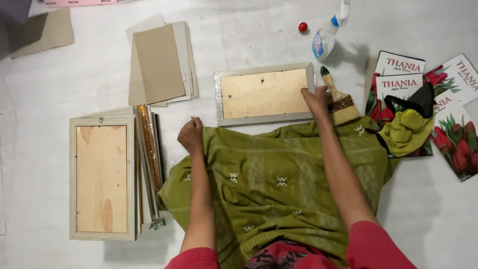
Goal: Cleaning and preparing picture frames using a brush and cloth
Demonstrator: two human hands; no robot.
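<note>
Bare floor lies open between the face-down frame and cardboard sheets; a paintbrush crowds the frame's right.

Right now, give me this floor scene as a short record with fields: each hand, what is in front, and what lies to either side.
left hand: closed fist resting on the green patterned cloth, holding nothing visible
right hand: on the right edge of the face-down silver picture frame, beside the wooden paintbrush
left side: pale wooden frame, face down; grey cardboard sheets
right side: clear spray bottle, small red ball, yellow-green rag
</note>
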